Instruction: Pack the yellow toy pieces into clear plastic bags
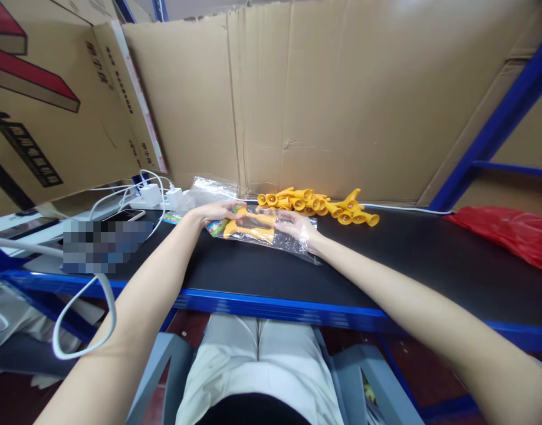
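Note:
A clear plastic bag (291, 243) lies over the black tabletop, with yellow trumpet-shaped plastic pieces (248, 232) and a colourful printed card (216, 228) in it. My left hand (218, 213) grips the bag's left end by the card, thumb and fingers closed. At the right part of the bag, my right hand (295, 225) has its fingers curled around the plastic and the end of a yellow piece. Whether those fingers are inside the bag or outside, I cannot tell. Just behind, a pile of similar yellow pieces (312, 202) rests against the cardboard.
More clear bags (213, 189) lie behind my left hand. White chargers (151, 193) and cables, plus a phone (124, 217), are at the left. A red plastic bag (509, 233) sits at the right. Cardboard (341, 100) walls the back; a blue rail (275, 304) edges the front.

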Motion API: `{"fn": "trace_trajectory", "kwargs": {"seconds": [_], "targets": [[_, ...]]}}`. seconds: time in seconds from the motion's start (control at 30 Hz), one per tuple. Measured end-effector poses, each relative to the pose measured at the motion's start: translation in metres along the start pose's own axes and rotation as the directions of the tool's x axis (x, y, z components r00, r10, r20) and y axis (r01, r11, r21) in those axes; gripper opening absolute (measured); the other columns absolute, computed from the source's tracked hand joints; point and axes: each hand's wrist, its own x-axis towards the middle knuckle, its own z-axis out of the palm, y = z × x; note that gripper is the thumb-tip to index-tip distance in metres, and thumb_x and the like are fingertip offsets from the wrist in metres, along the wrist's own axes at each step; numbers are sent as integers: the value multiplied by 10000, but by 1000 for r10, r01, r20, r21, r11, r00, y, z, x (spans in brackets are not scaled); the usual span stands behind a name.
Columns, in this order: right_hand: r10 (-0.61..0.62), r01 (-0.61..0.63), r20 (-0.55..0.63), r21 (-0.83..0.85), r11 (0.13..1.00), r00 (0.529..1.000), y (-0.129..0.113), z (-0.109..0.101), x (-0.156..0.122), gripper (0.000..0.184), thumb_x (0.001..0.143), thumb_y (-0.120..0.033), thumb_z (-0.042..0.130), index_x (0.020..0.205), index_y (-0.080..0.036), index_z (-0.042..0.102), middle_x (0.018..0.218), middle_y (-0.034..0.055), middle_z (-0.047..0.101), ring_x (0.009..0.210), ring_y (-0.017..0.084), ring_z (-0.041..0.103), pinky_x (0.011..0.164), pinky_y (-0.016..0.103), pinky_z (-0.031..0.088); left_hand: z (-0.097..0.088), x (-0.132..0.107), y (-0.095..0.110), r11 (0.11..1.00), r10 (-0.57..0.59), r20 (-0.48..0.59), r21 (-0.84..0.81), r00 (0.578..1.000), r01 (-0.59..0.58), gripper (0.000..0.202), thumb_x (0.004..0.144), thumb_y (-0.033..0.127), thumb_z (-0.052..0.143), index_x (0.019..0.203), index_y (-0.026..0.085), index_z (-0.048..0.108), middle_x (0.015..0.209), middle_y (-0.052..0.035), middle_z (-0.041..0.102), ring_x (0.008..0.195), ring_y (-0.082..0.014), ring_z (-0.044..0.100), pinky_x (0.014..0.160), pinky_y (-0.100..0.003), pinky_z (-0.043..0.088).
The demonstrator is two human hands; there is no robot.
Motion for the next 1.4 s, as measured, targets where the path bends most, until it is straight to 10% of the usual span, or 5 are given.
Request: {"fn": "trace_trajectory", "kwargs": {"seconds": [0.47,0.7,1.0,1.27,1.4], "targets": [[-224,318,330,-265,910,917,-8,4,-8,269,676,-300,652,909,-166,641,954,70,656,897,191,613,872,370,446,-22,9,-15,984,17,-256,174,966,29,585,617,36,602,1174,205,535,898,-48,665,883,-162,595,730,-204,445],[-172,350,494,-295,889,852,-13,3,-8,392,680,-311,653,1057,-203,651,1150,55,608,1110,227,530,1006,398,325,-17,13,-14,871,305,-603,490,737,41,591,610,79,593,1190,137,494,1166,-144,544,1195,-297,403,957,-319,324],[-244,434,571,-224,872,784,-14,2,-3,325,697,-334,643,1002,-227,677,1101,36,638,1069,191,558,981,345,357,23,32,-20,791,221,-184,608,958,-66,552,787,395,479,1301,206,411,1462,-83,237,1358,-253,93,1071,-371,111],[-138,335,580,-248,909,803,-16,0,-5,309,723,-314,598,996,-197,682,1009,38,675,997,198,595,939,353,395,31,38,-25,663,90,-197,743,976,89,632,873,496,261,1418,187,184,1488,-88,32,1355,-264,-32,1058,-474,-2],[-206,284,298,-249,926,932,-21,-7,2,186,704,-233,595,841,-174,705,724,31,687,699,159,628,782,350,480,33,35,-20,636,42,-205,760,978,132,671,876,512,214,1432,151,110,1485,-104,-32,1352,-261,-71,1054,-483,-26]]}}
